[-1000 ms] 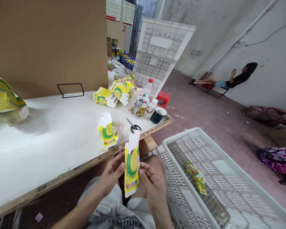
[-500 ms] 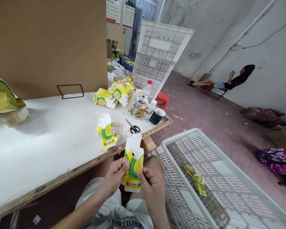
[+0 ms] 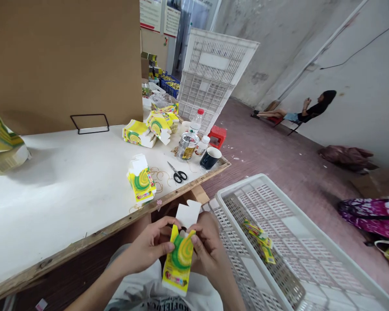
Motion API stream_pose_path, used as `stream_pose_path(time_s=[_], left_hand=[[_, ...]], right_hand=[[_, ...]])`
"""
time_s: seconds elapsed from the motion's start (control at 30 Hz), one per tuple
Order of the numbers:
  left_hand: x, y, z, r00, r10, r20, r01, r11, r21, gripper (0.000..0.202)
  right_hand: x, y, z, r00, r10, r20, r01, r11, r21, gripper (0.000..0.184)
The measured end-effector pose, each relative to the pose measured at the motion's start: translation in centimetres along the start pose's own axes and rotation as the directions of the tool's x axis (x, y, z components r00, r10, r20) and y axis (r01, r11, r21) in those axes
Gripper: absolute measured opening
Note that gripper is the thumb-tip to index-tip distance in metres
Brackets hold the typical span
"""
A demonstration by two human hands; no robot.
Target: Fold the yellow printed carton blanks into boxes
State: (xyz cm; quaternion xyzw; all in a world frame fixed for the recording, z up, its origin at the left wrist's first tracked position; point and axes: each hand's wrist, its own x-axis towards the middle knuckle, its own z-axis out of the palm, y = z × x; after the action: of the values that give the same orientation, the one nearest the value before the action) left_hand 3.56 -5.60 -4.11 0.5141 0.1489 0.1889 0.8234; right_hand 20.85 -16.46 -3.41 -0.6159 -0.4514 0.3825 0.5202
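Observation:
A yellow-and-green printed carton (image 3: pixel 179 263) is held over my lap, its white top flap (image 3: pixel 187 214) standing up. My left hand (image 3: pixel 152 246) grips its left side near the top, thumb on the front. On the opposite side, my right hand (image 3: pixel 209 252) pinches the upper edge between thumb and fingers. The carton's mouth looks partly spread between the hands. A small stack of flat cartons (image 3: pixel 141 183) lies near the table edge, with loose rubber bands (image 3: pixel 158 177) and black-handled scissors (image 3: pixel 178 173) beside it.
The white table (image 3: pixel 68 203) has a wooden edge. A jar (image 3: pixel 187 146), a dark mug (image 3: pixel 210 158) and bottles stand at its right corner. A white crate (image 3: pixel 298 216) on my right holds several filled yellow packs (image 3: pixel 261 242). A person (image 3: pixel 317 108) sits by the wall.
Both hands have moved up the carton to its top end. The carton now sits lower, its upper edges pulled apart and its white flap tilted rightward. The view has shifted slightly right.

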Motion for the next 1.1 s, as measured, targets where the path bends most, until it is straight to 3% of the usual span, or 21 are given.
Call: stream_pose_path(time_s=[0.17, 0.23, 0.33, 0.37, 0.43, 0.5, 0.53, 0.63, 0.93, 1.1], left_hand=[[-0.2, -0.8, -0.1, 0.999, -0.040, 0.006, 0.040, 0.997, -0.068, 0.071], [-0.1, -0.9, 0.0, 0.999, -0.040, 0.003, 0.040, 0.998, -0.044, 0.066], [0.2, -0.9, 0.1, 0.996, -0.015, -0.089, 0.023, 0.996, 0.088, 0.041], [0.3, -0.9, 0.2, 0.992, 0.007, -0.128, 0.012, 0.989, 0.148, 0.036], [0.5, -1.0, 0.4, 0.985, 0.054, -0.163, -0.011, 0.968, 0.251, 0.033], [0.6, -1.2, 0.5, 0.987, 0.060, -0.146, -0.015, 0.957, 0.291, 0.035], [0.6, -1.2, 0.5, 0.990, 0.050, -0.133, -0.009, 0.957, 0.289, 0.036], [0.4, -1.3, 0.6, 0.994, -0.004, -0.108, 0.028, 0.974, 0.224, 0.038], [0.3, -1.4, 0.6, 0.985, -0.024, -0.169, 0.057, 0.980, 0.192, 0.040], [0.9, -1.6, 0.7, 0.970, -0.057, -0.235, 0.090, 0.988, 0.129, 0.040]], right_hand=[[0.3, 0.2, -0.2, 0.998, -0.063, -0.029, 0.059, 0.991, -0.121, 0.026], [0.4, 0.5, 0.0, 0.989, -0.046, -0.141, 0.038, 0.997, -0.062, 0.020], [0.4, 0.8, -0.1, 0.936, 0.001, -0.352, 0.003, 1.000, 0.012, 0.031], [0.4, 0.8, -0.2, 0.939, 0.032, -0.342, -0.025, 0.999, 0.026, 0.034], [0.4, 0.7, -0.3, 0.974, 0.127, -0.186, -0.118, 0.991, 0.054, 0.040], [0.4, 0.6, -0.3, 0.982, 0.187, -0.015, -0.187, 0.982, 0.027, 0.043], [0.4, 0.6, -0.2, 0.980, 0.196, 0.012, -0.196, 0.980, -0.020, 0.043], [0.4, 0.8, 0.2, 0.982, 0.184, -0.044, -0.189, 0.963, -0.192, 0.037], [0.5, 1.3, 1.0, 0.989, 0.076, -0.125, -0.120, 0.911, -0.394, 0.033], [0.3, 1.6, 0.3, 0.995, -0.007, -0.103, -0.029, 0.937, -0.348, 0.034]])
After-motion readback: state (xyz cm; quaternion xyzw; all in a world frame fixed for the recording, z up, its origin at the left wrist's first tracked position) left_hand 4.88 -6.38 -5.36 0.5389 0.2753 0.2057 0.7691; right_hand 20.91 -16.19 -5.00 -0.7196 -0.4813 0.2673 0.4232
